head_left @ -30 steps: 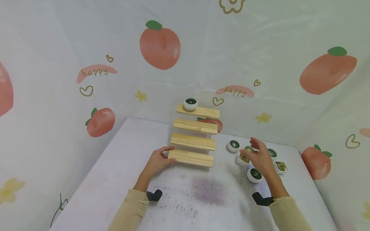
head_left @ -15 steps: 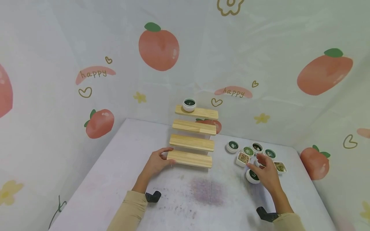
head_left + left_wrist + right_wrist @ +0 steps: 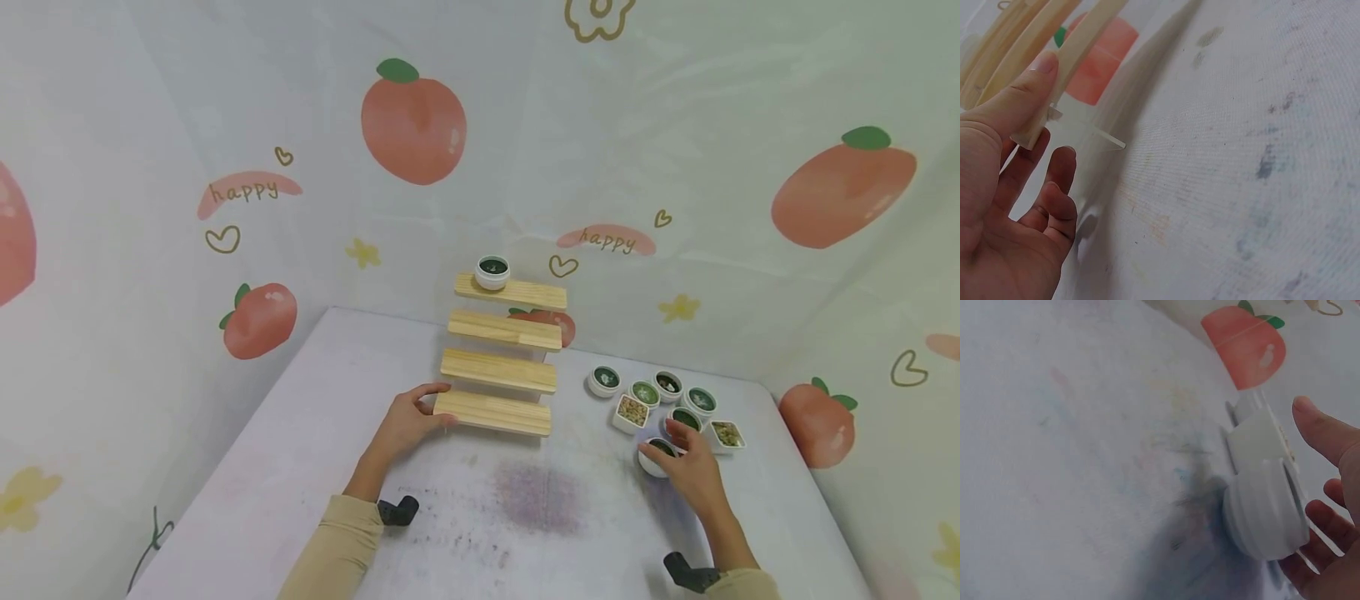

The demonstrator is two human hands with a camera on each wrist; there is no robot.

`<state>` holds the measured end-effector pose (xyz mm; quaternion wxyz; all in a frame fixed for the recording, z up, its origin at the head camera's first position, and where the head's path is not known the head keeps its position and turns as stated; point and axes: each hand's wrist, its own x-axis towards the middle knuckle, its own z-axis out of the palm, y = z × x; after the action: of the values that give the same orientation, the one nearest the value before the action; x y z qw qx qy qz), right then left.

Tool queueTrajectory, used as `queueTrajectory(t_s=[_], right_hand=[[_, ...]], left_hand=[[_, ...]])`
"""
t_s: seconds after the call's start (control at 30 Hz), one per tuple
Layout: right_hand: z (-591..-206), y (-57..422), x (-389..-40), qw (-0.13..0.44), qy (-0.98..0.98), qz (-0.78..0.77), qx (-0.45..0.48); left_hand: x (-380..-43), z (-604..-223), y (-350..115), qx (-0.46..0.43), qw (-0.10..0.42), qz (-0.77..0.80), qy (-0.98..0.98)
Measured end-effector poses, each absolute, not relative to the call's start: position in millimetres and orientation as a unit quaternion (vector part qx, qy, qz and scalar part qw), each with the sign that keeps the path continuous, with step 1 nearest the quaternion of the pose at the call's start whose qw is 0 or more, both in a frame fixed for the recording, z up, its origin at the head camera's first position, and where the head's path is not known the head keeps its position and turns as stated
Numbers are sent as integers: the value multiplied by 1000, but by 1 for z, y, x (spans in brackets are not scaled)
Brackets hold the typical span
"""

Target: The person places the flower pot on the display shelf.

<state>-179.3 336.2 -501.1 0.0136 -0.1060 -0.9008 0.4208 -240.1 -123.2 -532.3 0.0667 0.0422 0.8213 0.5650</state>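
Note:
A four-step wooden display stand with light boards rises at the back of the table. My left hand pinches the left end of its lowest board, thumb on top and index finger beneath. On the top step sits a white round bowl with a dark green filling. At the right, my right hand is over the nearest white round bowl. In the right wrist view its thumb stands apart from that bowl, while the other fingers are at the far side; whether they touch is unclear.
Behind the right hand stand several small white containers: a round bowl nearest the stand, a square one with beige bits, and another square one at the right. A fruit-patterned cloth wall closes off the table's back.
My right hand has moved back toward me and down, from over the rear containers to the nearest round bowl. My left hand keeps its hold on the stand.

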Motion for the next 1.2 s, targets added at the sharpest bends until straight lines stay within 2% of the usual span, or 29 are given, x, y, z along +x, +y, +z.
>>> queueTrajectory(t_s=[0.2, 0.6, 0.97, 1.2], right_hand=[[-513, 342, -179, -23, -904, 410, -117], [-529, 348, -174, -53, -912, 387, -126], [-536, 339, -172, -9, -917, 380, -118], [-530, 339, -170, -27, -923, 365, -118]], left_hand=[[-240, -533, -122, 44, 65, 564, 822], [-241, -533, -120, 46, 60, 556, 828], [-243, -536, -123, 44, 59, 556, 828], [-243, -536, -122, 40, 61, 557, 827]])
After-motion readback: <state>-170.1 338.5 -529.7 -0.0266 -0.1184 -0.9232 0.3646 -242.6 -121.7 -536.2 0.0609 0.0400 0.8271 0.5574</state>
